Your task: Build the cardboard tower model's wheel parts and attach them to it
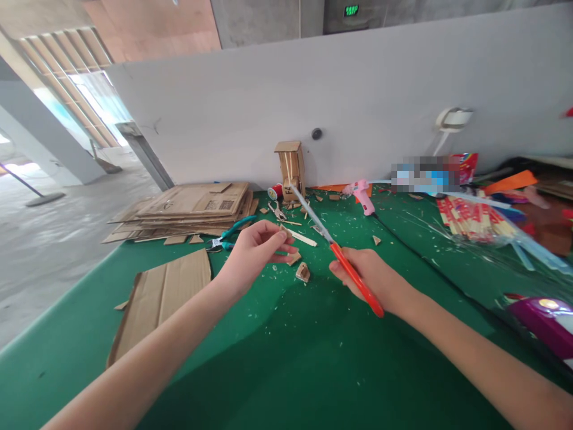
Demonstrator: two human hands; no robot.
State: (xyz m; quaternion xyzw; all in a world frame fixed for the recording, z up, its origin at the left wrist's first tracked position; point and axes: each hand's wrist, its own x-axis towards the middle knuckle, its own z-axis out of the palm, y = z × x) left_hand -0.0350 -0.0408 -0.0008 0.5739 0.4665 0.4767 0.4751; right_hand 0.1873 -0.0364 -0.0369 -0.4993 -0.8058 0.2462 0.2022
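My left hand (256, 249) pinches a small cardboard scrap (283, 229) between thumb and fingertips, a little above the green table (286, 358). My right hand (370, 278) is wrapped round the orange handles of a pair of scissors (340, 251). The blades point up and to the left, toward a small cardboard tower (290, 167) at the back. Small cardboard pieces (302, 272) and a wooden stick (303, 238) lie on the cloth between the hands.
A stack of flat cardboard sheets (192, 209) lies at the back left, one loose sheet (161, 298) nearer. Teal pliers (228, 234), a pink glue gun (362, 194), a red spool (275, 192) and a plastic bag of sticks (474, 221) surround the hands. A grey partition stands behind.
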